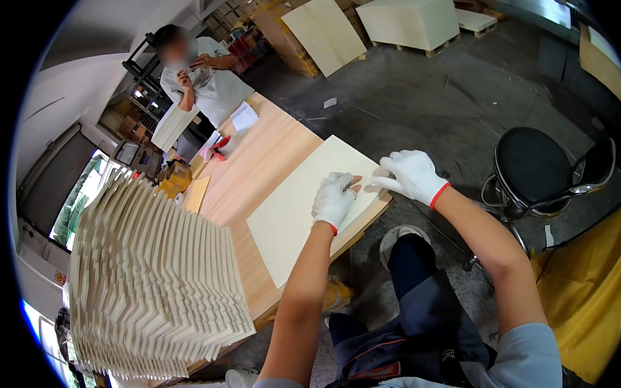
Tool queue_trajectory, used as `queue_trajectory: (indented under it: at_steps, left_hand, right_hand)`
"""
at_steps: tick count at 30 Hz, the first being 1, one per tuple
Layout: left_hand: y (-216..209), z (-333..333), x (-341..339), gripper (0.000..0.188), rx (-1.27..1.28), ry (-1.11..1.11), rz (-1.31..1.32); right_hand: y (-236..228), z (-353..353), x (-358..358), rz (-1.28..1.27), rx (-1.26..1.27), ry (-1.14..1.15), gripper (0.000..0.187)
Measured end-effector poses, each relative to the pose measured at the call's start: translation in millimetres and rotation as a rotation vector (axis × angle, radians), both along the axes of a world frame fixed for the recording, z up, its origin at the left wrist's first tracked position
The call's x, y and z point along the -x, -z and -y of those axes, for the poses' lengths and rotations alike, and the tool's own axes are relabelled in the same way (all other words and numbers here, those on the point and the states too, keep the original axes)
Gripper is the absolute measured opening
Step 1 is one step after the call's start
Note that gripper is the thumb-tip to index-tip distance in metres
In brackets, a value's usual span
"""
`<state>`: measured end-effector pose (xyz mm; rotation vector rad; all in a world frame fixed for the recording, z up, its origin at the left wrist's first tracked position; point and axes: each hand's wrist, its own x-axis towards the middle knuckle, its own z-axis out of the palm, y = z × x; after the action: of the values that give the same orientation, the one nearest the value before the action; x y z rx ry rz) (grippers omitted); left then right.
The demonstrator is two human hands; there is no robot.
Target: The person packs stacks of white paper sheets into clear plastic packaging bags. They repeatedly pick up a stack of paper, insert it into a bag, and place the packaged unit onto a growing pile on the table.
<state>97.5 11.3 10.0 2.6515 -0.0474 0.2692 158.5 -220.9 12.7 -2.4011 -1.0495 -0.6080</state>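
A cream rectangular board [292,224] lies flat on the wooden table. On top of it rests my left hand [334,199], in a white glove with a red cuff; bare thumb and finger tips poke out, apart from each other, and nothing shows in them. At the board's right corner is my right hand [412,176], gloved likewise. Its fingers are spread and point left toward the other hand, with nothing between them. Whether those fingertips touch the board's edge I cannot tell.
A tall stack of cream bent sheets [154,277] fills the table's left end. Across the wooden table [278,134] stands another person [208,78], near papers [244,117] and a red tool [220,146]. A black stool [533,165] is at right; a pallet of boards [408,21] stands behind.
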Motion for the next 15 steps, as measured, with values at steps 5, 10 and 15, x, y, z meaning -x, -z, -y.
queue_trajectory:
  at_steps: [5,10,15]
  left_hand:
    - [8,8,-2,0.026,0.058,0.122,0.115]
    - [7,6,4,0.028,0.347,0.159,0.032]
    - [8,6,5,0.039,0.37,0.183,-0.024]
  right_hand:
    - [10,-26,-8,-0.609,-0.408,-0.016,0.047]
    - [13,-38,3,-0.678,-0.515,0.094,0.048]
    - [29,-41,-1,-0.638,-0.56,0.07,0.047]
